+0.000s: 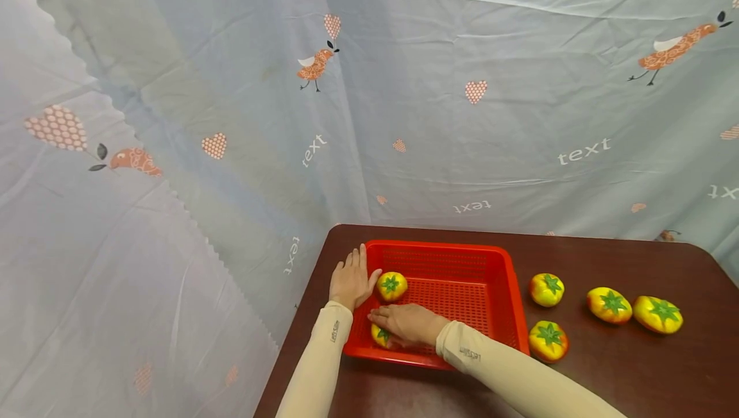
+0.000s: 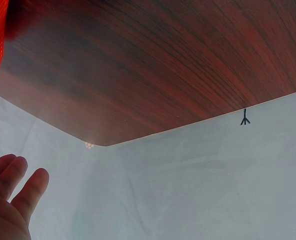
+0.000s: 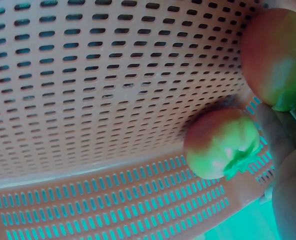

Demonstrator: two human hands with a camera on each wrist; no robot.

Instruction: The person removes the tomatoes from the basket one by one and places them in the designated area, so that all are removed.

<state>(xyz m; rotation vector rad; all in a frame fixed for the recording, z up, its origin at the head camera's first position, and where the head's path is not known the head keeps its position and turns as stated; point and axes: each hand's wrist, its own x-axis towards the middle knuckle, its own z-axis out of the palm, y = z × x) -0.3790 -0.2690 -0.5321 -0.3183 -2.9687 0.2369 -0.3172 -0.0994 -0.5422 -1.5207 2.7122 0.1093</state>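
Note:
My left hand lies at the left rim of a red plastic basket, fingers straight and thumb spread toward the inside. In the left wrist view only part of that hand shows, at the lower left. Inside the basket's near left corner, my right hand holds a yellow-red tomato with a green leafy top, its fingers partly covering it. Another tomato sits behind it, along the left wall. The right wrist view shows the held tomato at the upper right, against the fingers.
Right of the basket, two tomatoes stand close to its right wall. Two more lie farther right on the dark wood table. A printed grey curtain hangs behind and to the left of the table.

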